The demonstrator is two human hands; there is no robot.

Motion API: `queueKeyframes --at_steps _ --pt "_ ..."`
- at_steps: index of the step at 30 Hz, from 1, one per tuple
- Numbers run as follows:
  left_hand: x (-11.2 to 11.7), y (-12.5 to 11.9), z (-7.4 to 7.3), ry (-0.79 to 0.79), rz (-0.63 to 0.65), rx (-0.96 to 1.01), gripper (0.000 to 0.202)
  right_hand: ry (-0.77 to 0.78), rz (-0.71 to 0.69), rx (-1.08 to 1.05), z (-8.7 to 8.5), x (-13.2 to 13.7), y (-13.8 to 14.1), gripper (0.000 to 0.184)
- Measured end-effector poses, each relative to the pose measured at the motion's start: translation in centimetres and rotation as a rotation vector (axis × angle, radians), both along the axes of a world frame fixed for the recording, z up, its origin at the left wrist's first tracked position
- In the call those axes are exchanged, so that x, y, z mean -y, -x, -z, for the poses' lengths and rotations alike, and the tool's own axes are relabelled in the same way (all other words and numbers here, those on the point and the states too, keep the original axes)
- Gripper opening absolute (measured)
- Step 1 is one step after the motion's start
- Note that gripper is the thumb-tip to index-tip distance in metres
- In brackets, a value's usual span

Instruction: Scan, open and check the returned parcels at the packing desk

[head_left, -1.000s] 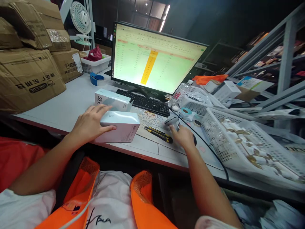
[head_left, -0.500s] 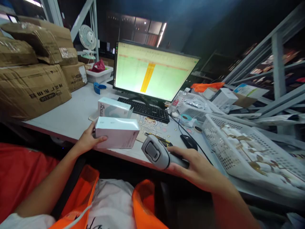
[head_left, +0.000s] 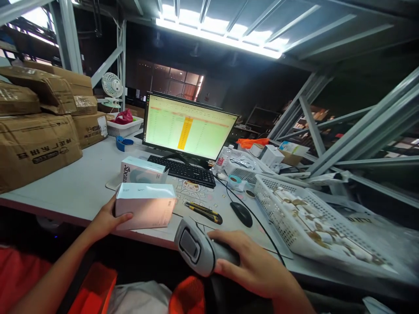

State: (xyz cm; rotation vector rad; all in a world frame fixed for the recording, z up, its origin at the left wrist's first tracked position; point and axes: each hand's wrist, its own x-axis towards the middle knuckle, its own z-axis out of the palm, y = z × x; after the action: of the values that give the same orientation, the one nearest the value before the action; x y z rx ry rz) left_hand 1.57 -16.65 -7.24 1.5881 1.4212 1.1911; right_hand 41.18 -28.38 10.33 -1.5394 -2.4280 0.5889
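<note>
My left hand (head_left: pixel 108 220) grips the left end of a white rectangular box (head_left: pixel 144 207) lying at the near edge of the table (head_left: pixel 75 192). Fingers of my right hand (head_left: pixel 252 266) are wrapped round a grey handheld barcode scanner (head_left: pixel 196 246), held just off the table's front edge with its head turned toward the box. A second white box (head_left: pixel 140 171) stands right behind the first. A yellow-and-black utility knife (head_left: pixel 203 211) lies between the box and the black mouse (head_left: pixel 241 213).
A lit monitor (head_left: pixel 186 128) and black keyboard (head_left: pixel 183 171) sit mid-table. Large cardboard cartons (head_left: pixel 36 139) are stacked at the left. A white perforated basket (head_left: pixel 307 218) with small items lies at the right, with tape rolls and metal shelving beyond.
My right hand left the mouse area, picked up the scanner and brought it to the near edge by the box. My left hand shifted to the box's left end. The view tilted upward.
</note>
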Motion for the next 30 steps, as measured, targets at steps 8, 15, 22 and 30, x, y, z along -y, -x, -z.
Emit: queueKeyframes --at_steps 8,15,22,30 --pt "0.1 0.0 -0.6 -0.025 0.039 0.01 0.091 -0.096 0.029 -0.036 0.4 -3.7 -1.0 0.057" --pt "0.9 -0.2 -1.1 -0.131 0.067 0.037 0.089 -0.216 0.454 0.183 6.0 -13.7 -5.5 0.054" --pt "2.2 -1.6 -3.6 -0.189 0.16 -0.104 0.082 -0.228 0.184 -0.114 4.5 -8.8 -2.6 0.076" --pt "0.5 -5.1 -9.6 -0.335 0.554 -0.057 0.086 -0.309 0.24 -0.059 1.5 1.2 -0.6 0.064"
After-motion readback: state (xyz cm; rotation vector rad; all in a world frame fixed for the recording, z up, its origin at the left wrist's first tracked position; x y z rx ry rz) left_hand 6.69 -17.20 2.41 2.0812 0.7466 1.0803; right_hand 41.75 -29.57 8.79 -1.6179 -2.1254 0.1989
